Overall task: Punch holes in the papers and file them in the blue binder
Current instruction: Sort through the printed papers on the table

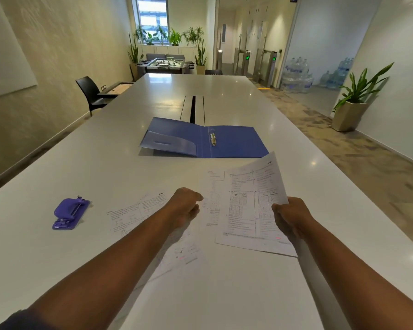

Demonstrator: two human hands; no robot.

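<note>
Head view. Gathering the loose sheets before punching. The right hand (292, 216) pinches the right edge of a printed sheet (250, 206), its grip closed on the paper, which lifts at its far end and tilts up off the white worktop (93, 144). The left hand (185, 206) is loosely curled with its knuckles up, over further papers (138, 213) that lie flat beneath the forearm; whether its grip holds a sheet or merely rests on one cannot be told. A third page (215, 186) lies partly under the lifted sheet, between the two hands.

The step in hand appears to be collecting the pages into one stack. To do it well, the sheets should be squared along one long edge, tapped level against the worktop, before they go into the punch, so that the holes line up with the rings.

The purple hole punch (69, 214) sits well to the left of the left hand, apart from every sheet. The blue binder (234, 144) lies open and flat beyond the papers, its ring mechanism (213, 139) at the spine, its near right corner just beside the raised far edge of the held sheet.
</note>
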